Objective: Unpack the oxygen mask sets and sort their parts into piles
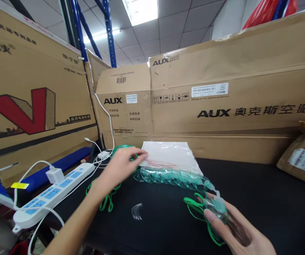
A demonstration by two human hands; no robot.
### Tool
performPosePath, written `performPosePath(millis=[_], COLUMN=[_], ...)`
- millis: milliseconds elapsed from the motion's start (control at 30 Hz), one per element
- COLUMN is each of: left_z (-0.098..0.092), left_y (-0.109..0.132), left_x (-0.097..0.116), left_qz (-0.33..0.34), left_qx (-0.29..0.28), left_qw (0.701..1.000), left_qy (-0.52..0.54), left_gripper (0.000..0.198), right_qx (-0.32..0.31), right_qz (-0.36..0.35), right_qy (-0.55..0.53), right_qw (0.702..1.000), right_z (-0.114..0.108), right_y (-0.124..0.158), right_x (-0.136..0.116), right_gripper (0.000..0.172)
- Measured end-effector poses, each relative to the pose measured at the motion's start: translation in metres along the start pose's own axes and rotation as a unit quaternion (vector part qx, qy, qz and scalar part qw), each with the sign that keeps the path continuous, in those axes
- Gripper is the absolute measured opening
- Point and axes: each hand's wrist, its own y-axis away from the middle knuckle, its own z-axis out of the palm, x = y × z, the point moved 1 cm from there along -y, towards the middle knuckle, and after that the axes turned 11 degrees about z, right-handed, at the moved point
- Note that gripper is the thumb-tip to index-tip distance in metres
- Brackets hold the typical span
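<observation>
My right hand [230, 226] grips a clear green-tinted mask [216, 207] with green elastic straps [195, 207] at the near end of a nested row of the same masks [170, 177] lying on the black table [261, 198]. My left hand [122, 164] reaches to the row's far end, fingers pinched at the edge of a stack of clear plastic bags [169, 154]. More green straps [107, 202] trail below my left wrist. A small bundle of thin metal clips [137, 211] lies between my hands.
A white power strip [54, 193] with a plugged charger [55, 174] and white cables [107, 113] lies at the left. Large AUX cardboard boxes [229, 106] wall the back, another carton [30, 102] the left. A taped parcel [303, 159] sits at the right.
</observation>
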Motion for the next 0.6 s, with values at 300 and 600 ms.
performPosePath(millis=[300,600], left_z=[-0.001,0.006], left_y=[-0.041,-0.044], left_x=[-0.166,-0.18], left_qz=[-0.293,-0.292], left_qx=[-0.125,-0.082], left_qw=[0.93,0.923], left_qy=[-0.18,-0.238], left_gripper=[0.041,0.05], right_qx=[-0.019,-0.034], right_qz=[-0.031,-0.07], right_qy=[0.044,0.075], right_qw=[0.998,0.994], right_z=[0.007,0.007], right_y=[0.002,0.006], right_x=[-0.005,-0.001], right_gripper=[0.051,0.047])
